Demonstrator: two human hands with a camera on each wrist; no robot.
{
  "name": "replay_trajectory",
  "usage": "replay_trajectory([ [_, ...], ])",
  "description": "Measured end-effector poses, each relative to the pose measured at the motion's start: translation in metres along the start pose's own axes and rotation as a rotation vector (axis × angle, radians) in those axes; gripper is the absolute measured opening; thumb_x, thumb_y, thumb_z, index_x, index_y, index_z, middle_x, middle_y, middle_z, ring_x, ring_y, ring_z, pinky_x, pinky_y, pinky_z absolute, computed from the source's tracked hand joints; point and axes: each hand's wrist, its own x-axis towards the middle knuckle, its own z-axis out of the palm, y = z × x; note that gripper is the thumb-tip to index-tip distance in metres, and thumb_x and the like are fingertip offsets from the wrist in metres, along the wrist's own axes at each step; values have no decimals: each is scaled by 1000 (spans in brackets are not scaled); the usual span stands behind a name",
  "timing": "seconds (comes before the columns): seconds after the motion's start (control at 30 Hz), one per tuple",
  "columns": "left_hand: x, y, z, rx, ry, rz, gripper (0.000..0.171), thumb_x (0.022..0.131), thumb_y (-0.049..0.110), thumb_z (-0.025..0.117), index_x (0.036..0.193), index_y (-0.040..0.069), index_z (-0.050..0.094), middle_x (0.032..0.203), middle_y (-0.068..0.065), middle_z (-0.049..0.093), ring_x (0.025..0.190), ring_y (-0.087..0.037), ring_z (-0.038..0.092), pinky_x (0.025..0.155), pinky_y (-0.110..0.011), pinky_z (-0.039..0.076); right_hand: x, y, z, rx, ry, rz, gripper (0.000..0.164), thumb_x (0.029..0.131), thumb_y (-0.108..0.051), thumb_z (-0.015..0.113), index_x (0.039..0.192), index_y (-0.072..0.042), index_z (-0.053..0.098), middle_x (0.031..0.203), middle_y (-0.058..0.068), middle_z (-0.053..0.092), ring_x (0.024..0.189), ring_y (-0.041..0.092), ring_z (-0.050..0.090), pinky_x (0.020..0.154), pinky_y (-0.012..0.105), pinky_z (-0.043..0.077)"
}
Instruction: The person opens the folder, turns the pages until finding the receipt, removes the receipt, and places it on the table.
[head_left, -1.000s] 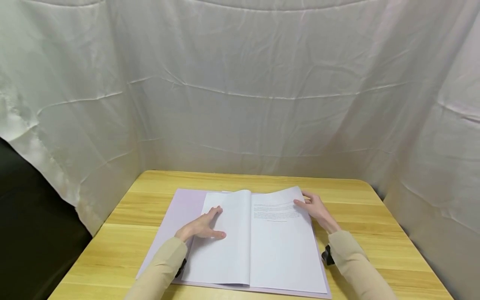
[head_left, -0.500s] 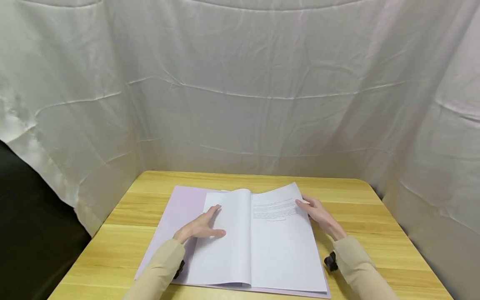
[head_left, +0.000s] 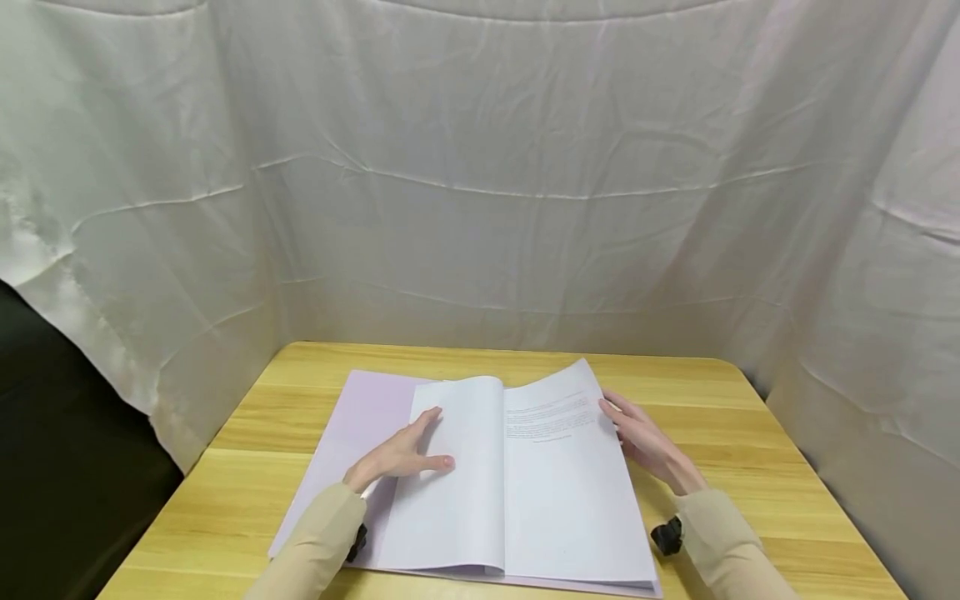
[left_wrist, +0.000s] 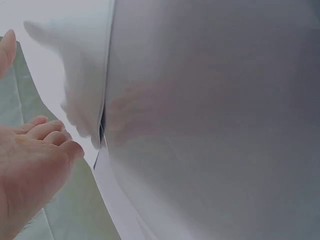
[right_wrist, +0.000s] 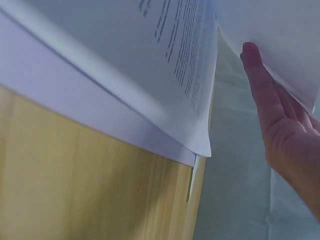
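Observation:
A lilac folder or booklet cover [head_left: 337, 458] lies spread on the table, with white pages opened on top. My left hand [head_left: 401, 457] has its fingers spread over the blank left page [head_left: 450, 525]; the left wrist view shows that hand [left_wrist: 35, 170] with straight-ish fingers near the paper, and contact is unclear. At the upper right edge of the right page [head_left: 570, 508], which bears several printed lines, my right hand [head_left: 648, 442] pinches the paper, thumb in front and fingers partly hidden behind. That page's top corner is raised. Another printed sheet [right_wrist: 120, 55] lies beneath it in the right wrist view.
A wooden table [head_left: 750, 433] carries the folder near its front edge. Light grey curtains [head_left: 480, 233] hang behind and at both sides. Something black [head_left: 67, 467] stands at the left. Each wrist wears a small black device [head_left: 667, 536].
The right page's top corner has risen and shifted slightly left. My right hand has moved a little right and toward me along the page edge. The left hand has barely moved.

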Motion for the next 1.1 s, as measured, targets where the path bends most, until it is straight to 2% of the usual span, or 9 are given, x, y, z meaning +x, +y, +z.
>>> replay_trajectory([
  [0.13, -1, 2, 0, -25, 5, -4, 98, 87, 42, 76, 158, 0, 23, 163, -23, 31, 151, -43, 29, 123, -60, 27, -4, -1, 1, 91, -76, -42, 66, 111, -37, 30, 162, -8, 0, 123, -2, 65, 96, 10, 69, 74, 27, 60],
  [0.27, -3, 5, 0, -76, 9, -27, 99, 87, 45, 76, 159, 4, 23, 164, -21, 29, 153, -42, 26, 124, -60, 25, -6, -1, 2, 206, -163, -89, 62, 112, -34, 24, 162, -11, -6, 123, -4, 66, 92, 8, 69, 73, 24, 61],
  [0.37, -5, 8, 0, -114, 11, -39, 99, 86, 47, 76, 160, 9, 22, 165, -19, 28, 154, -41, 24, 124, -62, 24, -6, -1, 3, 284, -240, -124, 59, 113, -31, 20, 162, -15, -9, 125, -3, 67, 94, 8, 70, 76, 23, 61],
  [0.5, -6, 11, -1, -155, 11, -42, 99, 86, 47, 77, 160, 12, 22, 166, -19, 27, 154, -42, 23, 123, -64, 23, -6, -3, 6, 330, -304, -144, 56, 113, -29, 16, 162, -19, -9, 127, 0, 67, 100, 12, 72, 80, 26, 62],
  [0.63, -7, 13, -1, -177, 3, -39, 98, 86, 47, 76, 161, 12, 22, 167, -17, 26, 155, -40, 21, 124, -64, 21, -7, -6, 11, 316, -307, -132, 55, 113, -28, 15, 162, -19, -7, 130, 1, 65, 104, 15, 72, 83, 28, 63],
  [0.9, -9, 22, 0, -254, -11, 0, 98, 87, 45, 76, 161, 11, 21, 168, -17, 22, 156, -39, 16, 125, -64, 18, -9, -13, 26, 260, -250, -76, 58, 113, -32, 20, 162, -18, -7, 126, -2, 66, 103, 14, 71, 79, 26, 63],
  [1.03, -9, 29, 0, -285, -8, 14, 97, 87, 45, 76, 161, 12, 21, 168, -13, 23, 157, -38, 15, 126, -62, 17, -9, -14, 32, 219, -233, -63, 59, 112, -33, 22, 163, -17, -5, 134, -3, 63, 109, 16, 69, 80, 28, 63],
  [1.1, -8, 31, 1, -290, -6, 18, 97, 88, 45, 75, 161, 13, 21, 169, -11, 23, 157, -38, 15, 127, -60, 17, -8, -15, 35, 184, -226, -60, 59, 112, -33, 23, 163, -17, -2, 140, 1, 59, 112, 18, 68, 83, 30, 63],
])
